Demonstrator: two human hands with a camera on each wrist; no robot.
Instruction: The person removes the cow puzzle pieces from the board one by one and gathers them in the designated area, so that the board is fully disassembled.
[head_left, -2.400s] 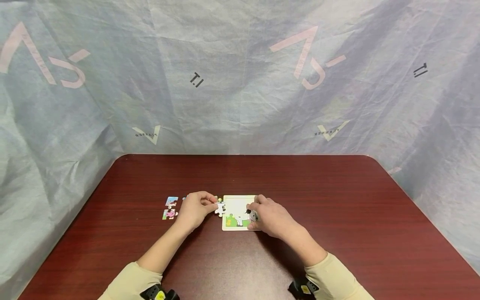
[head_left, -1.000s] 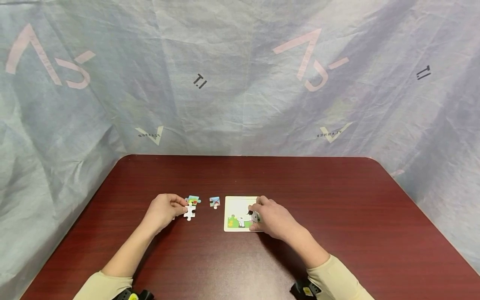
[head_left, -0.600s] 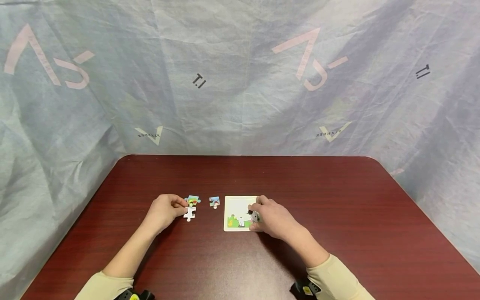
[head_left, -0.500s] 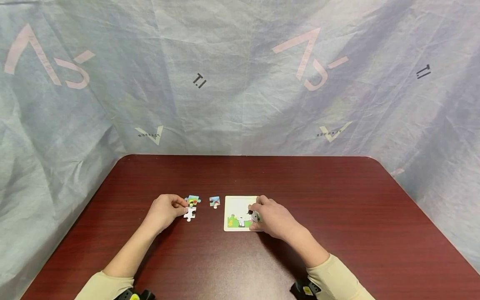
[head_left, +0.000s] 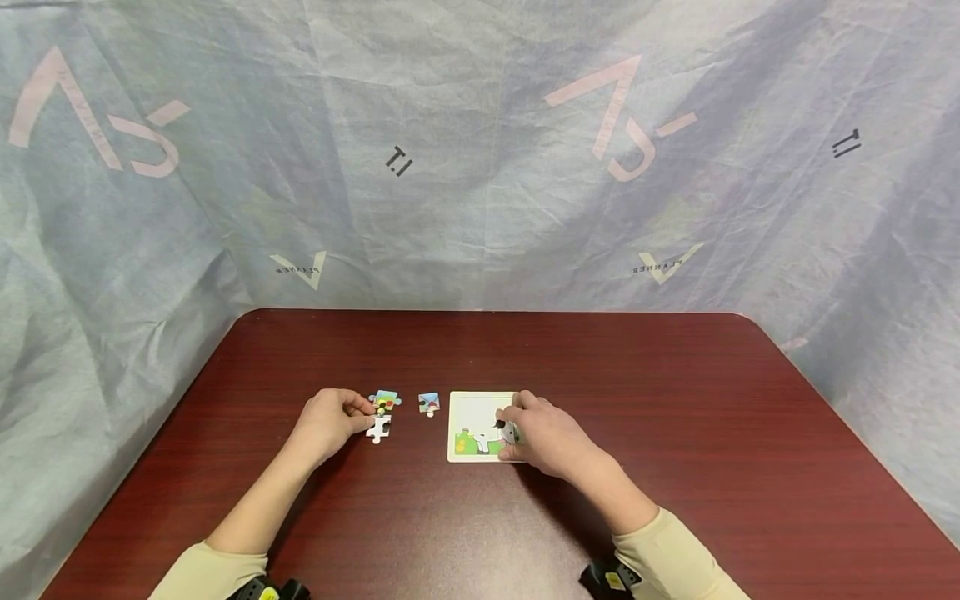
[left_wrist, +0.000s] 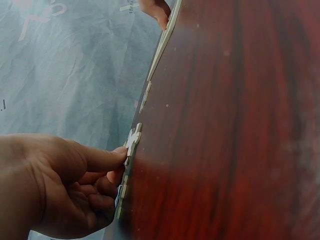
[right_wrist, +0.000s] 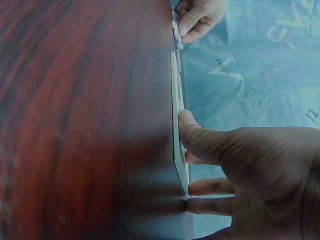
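Along the near side of the counter [head_left: 435, 533], with 12 o'clock at its far edge, a left sleeve [head_left: 213, 573] enters from 7 o'clock and a right sleeve [head_left: 671, 558] from 5 o'clock. The puzzle tray [head_left: 472, 414] lies flat near the centre. Its near portion carries fitted pieces [head_left: 483, 446] showing green ground and a white animal; this section appears complete, though the right hand [head_left: 547, 433] covers part of it. That hand is at the tray's 3 o'clock end, fingers grasping it. At 9 o'clock, well apart from the tray, the left hand [head_left: 326, 425] pinches a white piece [head_left: 378, 429] between thumb and fingers; this piece is not yet fitted. The tray's bed toward 12 o'clock is bare, so the upper picture appears outstanding. Loose pieces remain: a blue piece [head_left: 429, 403] at the tray's 10 o'clock and a multicoloured piece [head_left: 386, 400] at 12 o'clock from the held one. The left wrist view shows at least one further piece [left_wrist: 124, 188] beside the left hand; the total cannot be told. Beyond hangs a printed curtain [head_left: 480, 208].
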